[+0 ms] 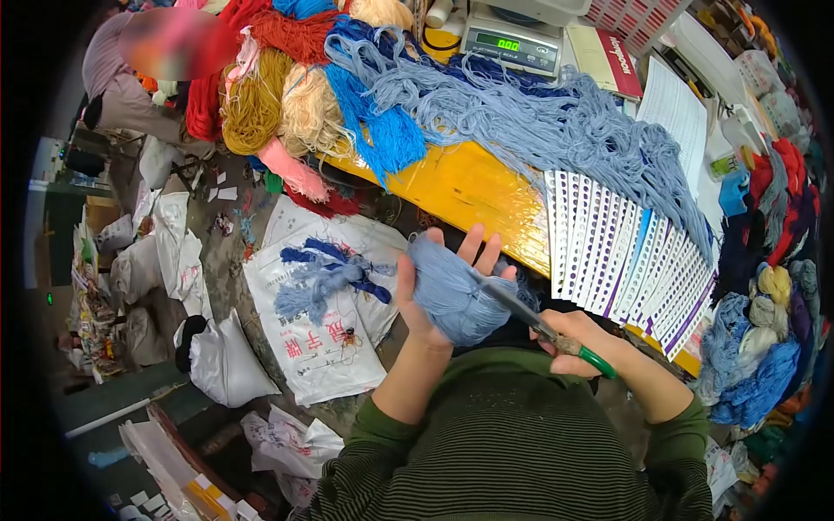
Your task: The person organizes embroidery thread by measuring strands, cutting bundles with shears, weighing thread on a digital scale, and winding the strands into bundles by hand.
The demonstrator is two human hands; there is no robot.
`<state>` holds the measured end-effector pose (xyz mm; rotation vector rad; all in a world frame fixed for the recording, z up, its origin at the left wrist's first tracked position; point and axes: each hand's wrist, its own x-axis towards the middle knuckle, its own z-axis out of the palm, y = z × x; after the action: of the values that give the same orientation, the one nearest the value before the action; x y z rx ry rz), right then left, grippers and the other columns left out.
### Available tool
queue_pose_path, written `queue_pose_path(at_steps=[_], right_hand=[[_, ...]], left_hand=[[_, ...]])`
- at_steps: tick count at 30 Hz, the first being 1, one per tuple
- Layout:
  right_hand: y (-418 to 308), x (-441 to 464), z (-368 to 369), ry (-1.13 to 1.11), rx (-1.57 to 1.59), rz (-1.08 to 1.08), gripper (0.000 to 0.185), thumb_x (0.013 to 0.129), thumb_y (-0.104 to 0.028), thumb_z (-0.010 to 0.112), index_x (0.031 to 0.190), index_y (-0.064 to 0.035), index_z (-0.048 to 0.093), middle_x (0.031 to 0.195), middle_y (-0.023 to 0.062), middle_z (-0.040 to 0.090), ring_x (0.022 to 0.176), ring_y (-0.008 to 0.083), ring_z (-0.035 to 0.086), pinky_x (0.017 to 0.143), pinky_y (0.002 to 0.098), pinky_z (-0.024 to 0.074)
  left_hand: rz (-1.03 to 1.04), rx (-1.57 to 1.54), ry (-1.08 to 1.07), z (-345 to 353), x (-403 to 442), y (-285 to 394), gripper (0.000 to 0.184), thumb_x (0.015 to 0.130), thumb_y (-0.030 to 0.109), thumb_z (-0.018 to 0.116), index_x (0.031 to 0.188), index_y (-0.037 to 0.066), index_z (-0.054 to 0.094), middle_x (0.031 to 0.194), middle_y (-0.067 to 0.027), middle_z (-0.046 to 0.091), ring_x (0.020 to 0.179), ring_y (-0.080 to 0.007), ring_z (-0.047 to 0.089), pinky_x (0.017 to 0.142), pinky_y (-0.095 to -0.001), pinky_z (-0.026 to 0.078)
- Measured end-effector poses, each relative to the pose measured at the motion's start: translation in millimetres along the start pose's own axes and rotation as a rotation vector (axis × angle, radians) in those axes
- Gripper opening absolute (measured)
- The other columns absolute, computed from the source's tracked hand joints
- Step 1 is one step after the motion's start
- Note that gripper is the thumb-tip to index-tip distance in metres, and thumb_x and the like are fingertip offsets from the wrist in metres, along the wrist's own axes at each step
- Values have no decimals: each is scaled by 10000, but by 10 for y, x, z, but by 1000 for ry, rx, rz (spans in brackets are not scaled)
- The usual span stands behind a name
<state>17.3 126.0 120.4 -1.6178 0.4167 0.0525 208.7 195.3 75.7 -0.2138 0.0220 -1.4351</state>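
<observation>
I see the left hand [420, 317] loosely cupping blue yarn [456, 304], the right hand [575, 333] closed around scissors [524, 313], surface [473, 198] just beyond

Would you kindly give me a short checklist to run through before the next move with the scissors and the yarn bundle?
1. Bundle held in the left hand: ok.
2. Scissors held in the right hand: ok.
3. Left fingers well away from the blade: not ok, they look close to it in this view.
4. Blades open or closed: cannot tell, only one dark edge shows clearly.
5. Scale reading zero: ok, the display shows zeros.
6. Cards apart from the bundle: ok, they lie on the table.
</observation>
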Motion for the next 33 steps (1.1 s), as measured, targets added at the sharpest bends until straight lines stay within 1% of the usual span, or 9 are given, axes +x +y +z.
queue_pose_path(at_steps=[5,7,12,15,17,20,24,28,33], right_hand=[[23,-14,61,292,265,29,545,558,-430,685,868,-57,437,553,-4,420,469,78,411,441,210,334],[19,66,63,372,287,-168,741,512,-288,762,1070,-40,343,807,42,447,722,115,442,618,251,360],[-125,435,262,501,61,-467,852,533,-138,752,1204,-7,244,1200,141,323,1100,191,326,916,327,259],[-327,492,228,456,174,-237,667,538,-56,692,1118,-14,366,1072,104,431,974,157,417,843,304,329],[-466,398,165,416,339,-79,550,528,2,607,1047,-12,426,979,73,475,888,144,461,779,282,370],[-190,320,50,526,228,-244,494,524,-18,584,996,-15,437,912,75,502,822,139,488,744,270,387],[-69,355,-9,653,501,-282,559,503,-28,625,1014,-21,398,882,64,510,835,155,506,737,272,394],[-129,485,97,575,-9,-329,551,533,-123,662,1003,-30,390,966,70,445,947,167,417,820,301,326],[-493,540,238,-72,-70,-82,544,617,-395,642,952,-17,440,818,116,458,745,237,466,675,318,385]], left_hand=[[51,356,126,7,-5,-92,464,784,415,434,1140,121,389,1269,-161,255,1173,-323,235,933,-516,170],[56,775,158,113,13,-150,559,751,439,475,1154,66,370,1265,-184,245,1163,-342,241,918,-513,183],[264,2606,-363,641,270,-101,902,600,576,546,1204,-24,251,1211,-312,194,1118,-438,232,891,-458,222],[484,2423,-312,646,324,167,899,608,613,509,1224,16,240,1249,-277,165,1119,-418,249,897,-466,229],[320,1373,111,678,205,197,869,641,620,465,1235,34,226,1276,-207,182,1126,-378,264,904,-451,242],[440,426,-149,506,-10,629,756,730,587,370,1256,76,191,1293,-71,236,1160,-295,260,925,-409,257],[635,255,-123,436,-376,1297,710,763,543,351,1264,76,164,1269,-58,289,1133,-270,309,926,-404,255],[690,326,-125,749,-379,1312,670,779,482,380,1257,59,174,1217,-74,364,1084,-210,378,919,-401,262],[455,111,-139,632,-219,938,622,794,454,358,1260,79,187,1217,-79,374,1152,-201,312,953,-419,194]])
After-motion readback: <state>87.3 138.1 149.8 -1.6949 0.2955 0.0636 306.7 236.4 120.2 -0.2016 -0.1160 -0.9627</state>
